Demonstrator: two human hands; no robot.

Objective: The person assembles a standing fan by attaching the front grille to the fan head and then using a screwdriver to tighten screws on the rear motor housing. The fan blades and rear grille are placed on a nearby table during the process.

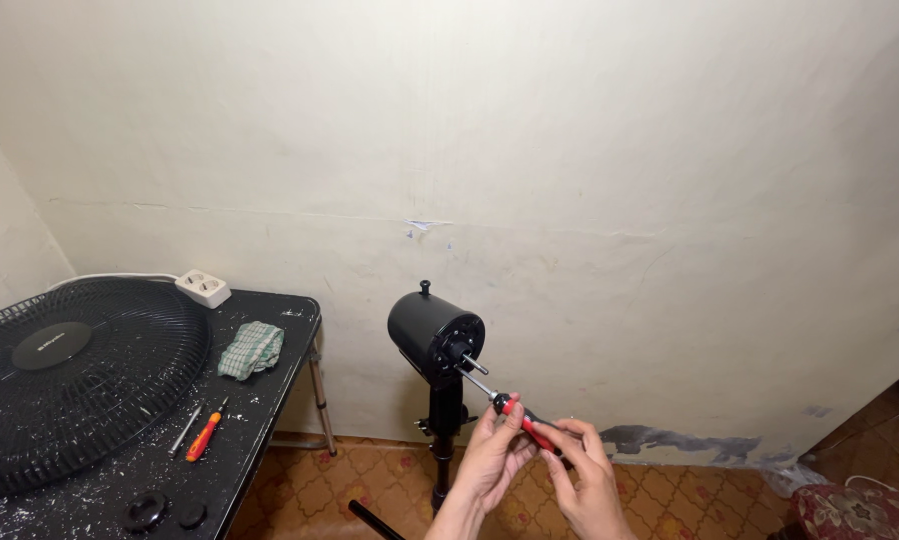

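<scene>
Fan grille [70, 380] lies flat on black table [270, 400] at 9 o'clock, checked cloth [252, 349] and orange screwdriver [206, 434] beside it. No containers in view. Fan motor [435, 335] sits on its stand at centre. Left hand [492, 455] and right hand [582, 480] at 6 o'clock both closed around red-handled screwdriver [525, 422], tip aimed into motor face.

Both hands bare: left hand [492, 455], right hand [588, 480]. No gloves, rings or watch visible. Forearms bare to frame edge, no sleeves showing. Nails short, unpainted.
</scene>
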